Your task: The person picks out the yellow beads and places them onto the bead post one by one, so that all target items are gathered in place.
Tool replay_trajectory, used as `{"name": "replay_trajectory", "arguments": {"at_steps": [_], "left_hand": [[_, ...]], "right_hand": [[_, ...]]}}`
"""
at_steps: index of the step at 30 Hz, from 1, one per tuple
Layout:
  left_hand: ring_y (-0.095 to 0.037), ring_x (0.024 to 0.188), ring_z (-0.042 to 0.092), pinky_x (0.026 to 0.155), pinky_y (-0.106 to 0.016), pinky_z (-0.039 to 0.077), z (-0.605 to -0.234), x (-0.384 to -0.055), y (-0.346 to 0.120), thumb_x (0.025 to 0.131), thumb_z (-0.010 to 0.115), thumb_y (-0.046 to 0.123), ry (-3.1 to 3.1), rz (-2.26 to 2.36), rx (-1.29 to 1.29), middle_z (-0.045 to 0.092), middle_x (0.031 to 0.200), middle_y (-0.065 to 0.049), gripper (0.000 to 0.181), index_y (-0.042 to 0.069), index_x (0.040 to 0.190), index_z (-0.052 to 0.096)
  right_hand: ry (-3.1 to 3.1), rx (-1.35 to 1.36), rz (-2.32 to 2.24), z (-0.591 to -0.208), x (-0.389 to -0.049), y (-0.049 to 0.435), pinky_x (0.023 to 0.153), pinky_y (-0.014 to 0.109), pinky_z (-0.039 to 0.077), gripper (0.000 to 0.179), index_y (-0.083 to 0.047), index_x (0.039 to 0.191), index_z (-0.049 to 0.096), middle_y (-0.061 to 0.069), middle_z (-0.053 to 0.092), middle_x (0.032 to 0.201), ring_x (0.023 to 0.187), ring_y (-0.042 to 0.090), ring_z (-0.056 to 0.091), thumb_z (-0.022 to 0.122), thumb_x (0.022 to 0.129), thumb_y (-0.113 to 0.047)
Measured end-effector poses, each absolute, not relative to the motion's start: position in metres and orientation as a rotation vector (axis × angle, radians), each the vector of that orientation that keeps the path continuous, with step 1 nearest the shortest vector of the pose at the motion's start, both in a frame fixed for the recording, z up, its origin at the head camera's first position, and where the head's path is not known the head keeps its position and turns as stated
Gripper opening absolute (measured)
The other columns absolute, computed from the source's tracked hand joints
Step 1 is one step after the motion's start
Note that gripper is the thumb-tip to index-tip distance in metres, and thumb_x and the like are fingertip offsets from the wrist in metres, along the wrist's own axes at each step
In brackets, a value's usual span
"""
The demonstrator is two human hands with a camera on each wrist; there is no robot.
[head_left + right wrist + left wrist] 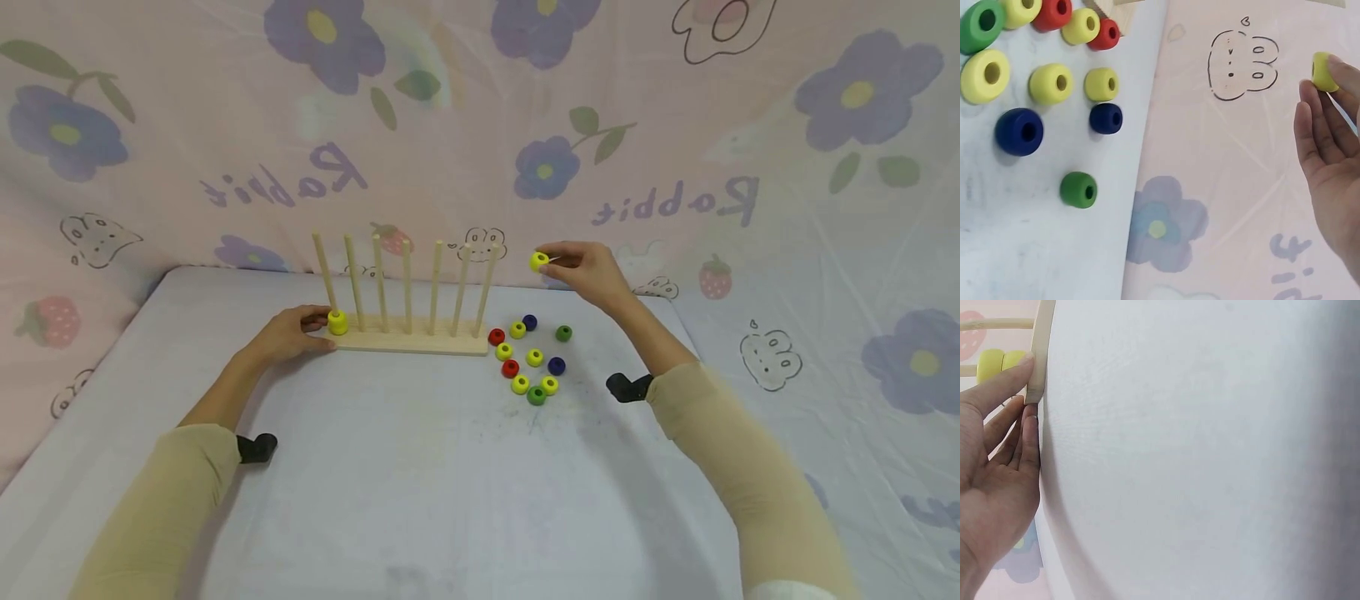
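Observation:
My right hand [588,271] pinches a yellow bead [539,262] between thumb and fingertips, raised to the right of the peg tops. The bead's hole shows in the right wrist view, where the hand [1335,140] enters from the right. The wooden peg rack [408,342] has a flat base with a row of several upright pegs. My left hand [288,336] grips the left end of that base, thumb on the near side and fingers at the end. Two stacked yellow beads [1000,362] sit at the bottom of the leftmost peg, right by the thumb.
Loose beads lie on the white table [360,483] right of the rack: several yellow beads [535,357], two red beads [510,368], two dark blue beads [557,366] and two green beads [563,333]. Behind the table hangs a printed cloth [450,125].

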State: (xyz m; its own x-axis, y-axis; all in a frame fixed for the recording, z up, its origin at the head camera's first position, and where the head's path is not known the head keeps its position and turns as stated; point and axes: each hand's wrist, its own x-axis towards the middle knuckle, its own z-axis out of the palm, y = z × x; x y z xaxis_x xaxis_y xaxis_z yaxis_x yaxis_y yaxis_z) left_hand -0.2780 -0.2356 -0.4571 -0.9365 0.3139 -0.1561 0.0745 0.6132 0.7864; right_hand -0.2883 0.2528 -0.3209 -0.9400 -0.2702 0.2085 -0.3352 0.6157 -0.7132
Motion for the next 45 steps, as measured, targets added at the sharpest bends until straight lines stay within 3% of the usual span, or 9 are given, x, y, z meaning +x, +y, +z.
{"name": "replay_trajectory", "arguments": {"at_steps": [16, 45], "left_hand": [[-0.041, 0.135, 0.043, 0.115, -0.05, 0.033, -0.458, -0.28, -0.237, 0.088, 0.077, 0.016, 2.54, 1.225, 0.295, 0.043, 0.146, -0.029, 0.079, -0.006, 0.15, 0.033], [-0.04, 0.134, 0.043, 0.115, -0.05, 0.034, -0.464, -0.285, -0.238, 0.086, 0.08, 0.021, 2.535, 1.24, 0.264, 0.043, 0.147, -0.027, 0.083, -0.003, 0.15, 0.035]], "right_hand": [[-2.727, 0.668, 1.16, -0.292, -0.299, 0.221, 0.09, 0.034, 0.057, 0.033, -0.011, 0.123, 0.071, 0.005, 0.071, 0.118, 0.101, 0.018, 0.069, 0.073, 0.092, -0.021], [-2.681, 0.897, 1.171, -0.268, -0.316, 0.159, 0.085, 0.026, 0.058, 0.032, -0.011, 0.122, 0.071, 0.001, 0.073, 0.112, 0.095, 0.01, 0.07, 0.073, 0.092, -0.022]]}}
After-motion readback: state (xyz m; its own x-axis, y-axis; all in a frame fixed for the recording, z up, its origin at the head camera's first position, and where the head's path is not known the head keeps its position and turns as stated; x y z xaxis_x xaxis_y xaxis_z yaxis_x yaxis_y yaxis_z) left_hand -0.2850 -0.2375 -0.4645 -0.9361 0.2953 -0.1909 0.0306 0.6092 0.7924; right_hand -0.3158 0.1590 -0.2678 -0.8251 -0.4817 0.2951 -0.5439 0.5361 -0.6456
